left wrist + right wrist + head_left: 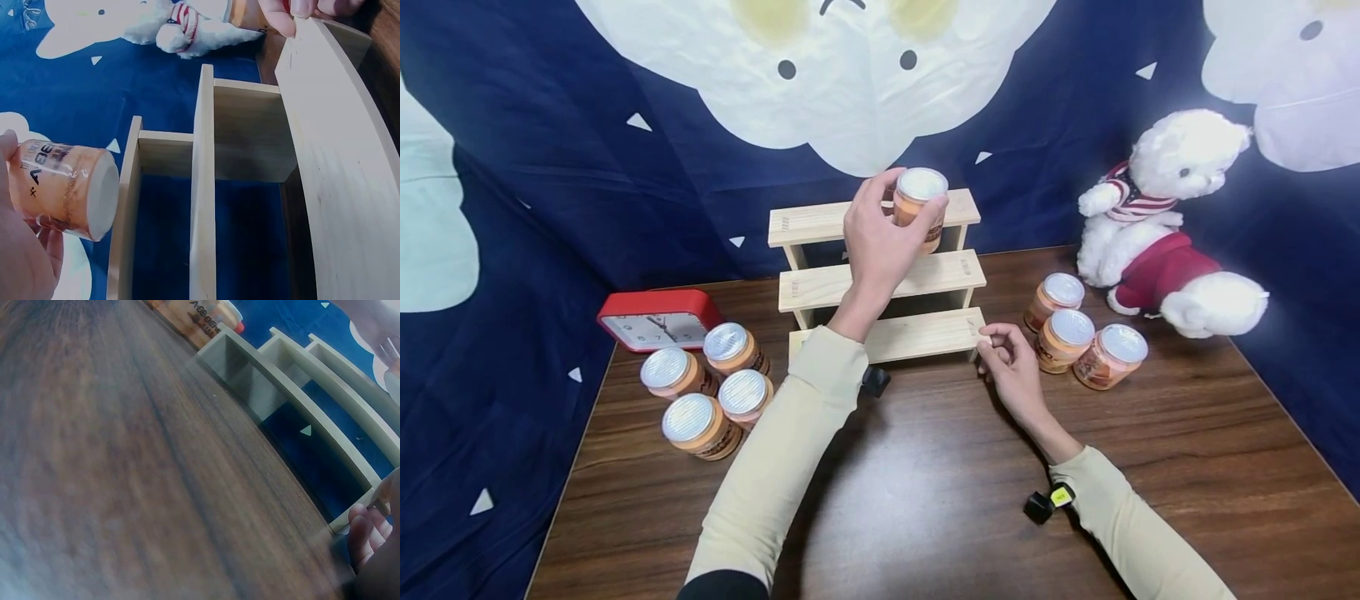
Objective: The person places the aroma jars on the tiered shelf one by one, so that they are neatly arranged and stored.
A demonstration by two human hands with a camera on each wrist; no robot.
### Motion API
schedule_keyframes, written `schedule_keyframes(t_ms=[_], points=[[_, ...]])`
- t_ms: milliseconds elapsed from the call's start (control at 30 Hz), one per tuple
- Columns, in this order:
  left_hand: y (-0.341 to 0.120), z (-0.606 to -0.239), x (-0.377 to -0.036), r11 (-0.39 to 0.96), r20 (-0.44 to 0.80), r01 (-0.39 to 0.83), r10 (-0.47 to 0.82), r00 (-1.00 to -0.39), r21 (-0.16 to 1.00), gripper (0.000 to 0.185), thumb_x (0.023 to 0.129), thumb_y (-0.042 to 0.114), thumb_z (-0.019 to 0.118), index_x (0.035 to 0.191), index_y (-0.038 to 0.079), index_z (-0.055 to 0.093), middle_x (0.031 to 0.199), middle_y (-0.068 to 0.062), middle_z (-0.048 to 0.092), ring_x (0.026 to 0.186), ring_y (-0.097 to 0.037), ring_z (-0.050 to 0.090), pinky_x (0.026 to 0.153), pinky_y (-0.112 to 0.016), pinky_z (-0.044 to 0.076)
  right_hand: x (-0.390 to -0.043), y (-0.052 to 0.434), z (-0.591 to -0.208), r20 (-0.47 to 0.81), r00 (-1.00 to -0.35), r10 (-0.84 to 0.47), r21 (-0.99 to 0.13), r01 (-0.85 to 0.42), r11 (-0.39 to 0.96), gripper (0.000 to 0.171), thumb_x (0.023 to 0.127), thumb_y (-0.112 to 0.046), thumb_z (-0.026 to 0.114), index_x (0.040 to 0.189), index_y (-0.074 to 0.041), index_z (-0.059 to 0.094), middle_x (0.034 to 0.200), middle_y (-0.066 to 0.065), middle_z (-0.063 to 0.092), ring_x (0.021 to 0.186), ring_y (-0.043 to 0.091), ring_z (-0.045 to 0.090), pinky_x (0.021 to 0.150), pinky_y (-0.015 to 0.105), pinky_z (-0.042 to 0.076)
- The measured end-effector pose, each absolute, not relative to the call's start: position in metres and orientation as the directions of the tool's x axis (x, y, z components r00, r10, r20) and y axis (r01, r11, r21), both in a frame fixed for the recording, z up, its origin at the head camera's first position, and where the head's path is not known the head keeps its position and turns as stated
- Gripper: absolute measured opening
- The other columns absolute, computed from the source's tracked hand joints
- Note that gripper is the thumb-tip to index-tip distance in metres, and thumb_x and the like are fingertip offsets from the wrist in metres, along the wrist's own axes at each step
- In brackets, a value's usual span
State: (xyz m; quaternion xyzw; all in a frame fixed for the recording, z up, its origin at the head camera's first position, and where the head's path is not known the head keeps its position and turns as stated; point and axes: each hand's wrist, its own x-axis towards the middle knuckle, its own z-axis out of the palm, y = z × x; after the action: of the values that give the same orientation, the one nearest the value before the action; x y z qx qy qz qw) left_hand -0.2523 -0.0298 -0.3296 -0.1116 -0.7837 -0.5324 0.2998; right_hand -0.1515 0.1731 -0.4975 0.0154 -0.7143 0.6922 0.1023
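While the dark wooden table [925, 467] bears everything, the pale three-step rack [917, 281] stands on it, its planks looking stiff and fairly light; a knock could probably slide it, so a plank's end seems a sound place to steady it. The right hand [1013, 375] has thumb and fingers pinched on the right end of the lowest step. The left hand [883, 237] has its fingers and thumb curled round opposite sides of one jar. Four other jars [743, 398] cluster to the left of the rack, and three jars [1063, 337] to its right, just beside the right hand.

The held jar [917, 204] is upright over the top step, near the plank; whether its base touches cannot be told for certain. It looks rigid, smooth and perhaps slippery, its weight uncertain. The body's middle likely gives the best grip, below the silvery lid [922, 182], which might dent if squeezed.
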Motion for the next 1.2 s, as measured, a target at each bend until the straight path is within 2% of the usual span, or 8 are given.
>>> schedule_keyframes(t_ms=[300,500,900,1067,1200], points=[[-0.025,-0.328,-0.258,0.404,0.571,0.474,-0.16,-0.806,0.782,0.057,0.091,0.043,0.09,0.132,0.007,0.075,0.116,-0.009,0.074,0.108,-0.019,0.067,0.09,-0.035,0.06,-0.152,0.171,-0.499,0.167,-0.979,0.118,-0.986,-0.163,0.042,0.021,0.107,0.008,0.063,0.127,0.013,0.06,0.089,0.0,0.061,0.063,0.012,0.06,0.055,0.018,0.048],[-0.025,-0.326,-0.262,0.403,0.56,0.462,-0.169,-0.811,0.79,0.057,0.091,0.044,0.089,0.133,0.008,0.075,0.118,-0.008,0.075,0.109,-0.018,0.067,0.09,-0.029,0.056,-0.151,0.171,-0.499,0.154,-0.981,0.119,-0.988,-0.151,0.034,0.021,0.106,0.009,0.064,0.127,0.012,0.061,0.089,0.002,0.061,0.063,0.012,0.061,0.055,0.018,0.048],[-0.021,-0.329,-0.273,0.356,0.543,0.463,-0.171,-0.822,0.812,0.06,0.093,0.041,0.089,0.141,0.009,0.072,0.126,-0.007,0.073,0.115,-0.018,0.065,0.1,-0.031,0.058,-0.151,0.17,-0.5,0.165,-0.98,0.114,-0.986,-0.163,0.028,0.021,0.106,0.009,0.064,0.127,0.012,0.061,0.091,0.002,0.062,0.063,0.012,0.06,0.055,0.019,0.049],[-0.015,-0.329,-0.279,0.33,0.544,0.476,-0.155,-0.825,0.816,0.059,0.095,0.038,0.089,0.142,0.006,0.07,0.127,-0.009,0.074,0.118,-0.019,0.068,0.101,-0.023,0.055,-0.153,0.172,-0.499,0.17,-0.979,0.114,-0.985,-0.168,0.03,0.021,0.106,0.009,0.064,0.127,0.013,0.06,0.091,0.003,0.062,0.063,0.011,0.06,0.055,0.018,0.049],[-0.011,-0.331,-0.285,0.299,0.524,0.467,-0.153,-0.838,0.832,0.058,0.095,0.035,0.089,0.14,0.005,0.067,0.129,-0.01,0.075,0.118,-0.018,0.07,0.1,-0.022,0.053,-0.152,0.174,-0.499,0.166,-0.98,0.114,-0.986,-0.163,0.036,0.021,0.106,0.009,0.064,0.127,0.012,0.06,0.091,0.005,0.062,0.063,0.01,0.06,0.056,0.018,0.049]])
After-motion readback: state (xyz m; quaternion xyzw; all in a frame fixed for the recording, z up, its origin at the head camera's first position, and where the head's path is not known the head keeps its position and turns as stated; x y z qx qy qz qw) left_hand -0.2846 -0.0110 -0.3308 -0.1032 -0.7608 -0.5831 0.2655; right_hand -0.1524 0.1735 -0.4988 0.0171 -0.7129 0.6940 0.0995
